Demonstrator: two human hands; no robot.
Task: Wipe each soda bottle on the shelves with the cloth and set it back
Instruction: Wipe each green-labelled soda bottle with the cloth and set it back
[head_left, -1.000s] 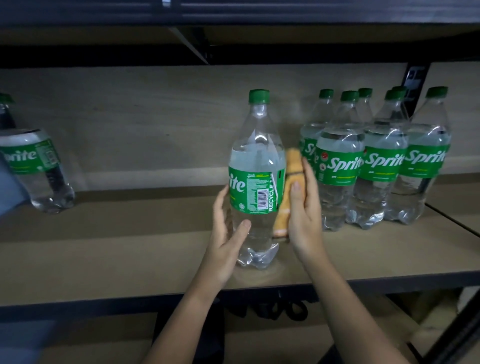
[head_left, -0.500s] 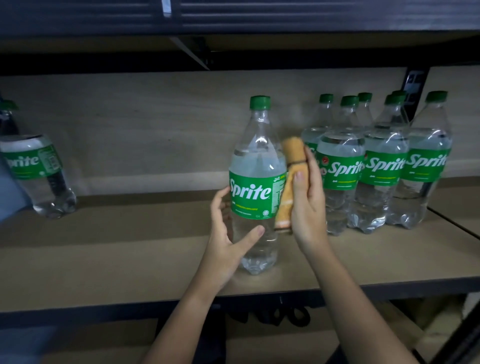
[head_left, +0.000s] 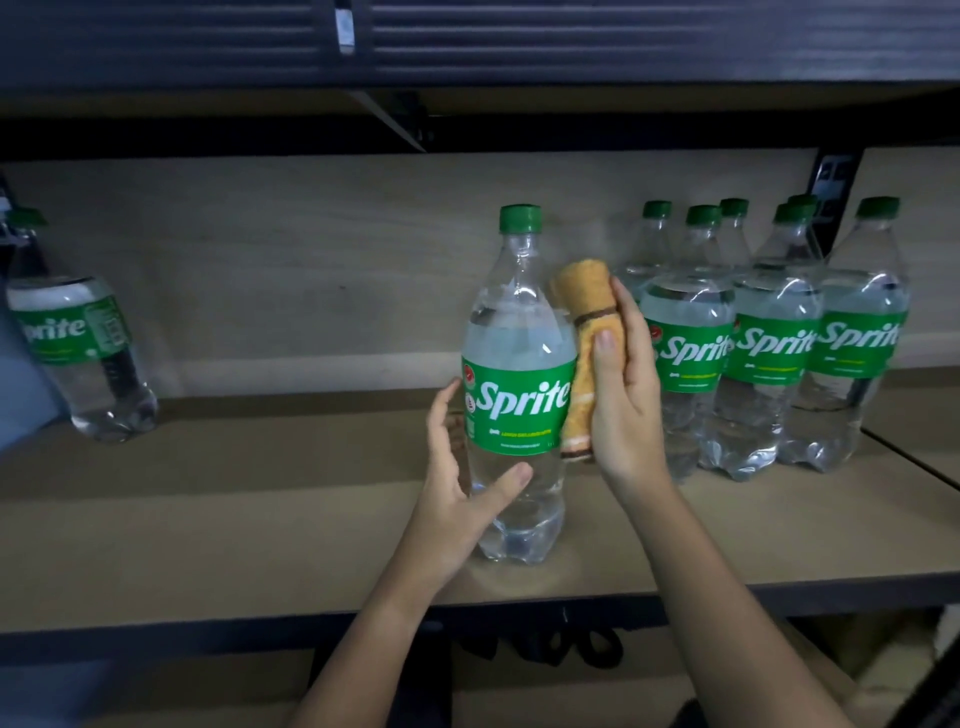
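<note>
We are seeing the far-left bottle (head_left: 78, 353) cut by the frame edge; the back bottles in the right cluster (head_left: 769, 343) are partly hiding behind the front 3. Since 1 s ago, the centre bottle (head_left: 519, 374) is showing its logo instead of its barcode. It is standing on the shelf (head_left: 260, 519). Our left hand (head_left: 457, 499) is cupping it, thumb touching, fingers loosely spread. Our right hand (head_left: 623, 395) is gripping the folded cloth (head_left: 584, 332) against its side.

Tan board shelf (head_left: 260, 535); one Sprite bottle (head_left: 519, 395) mid-shelf, lone bottle (head_left: 78, 353) far left, bottle cluster (head_left: 769, 353) at right
</note>
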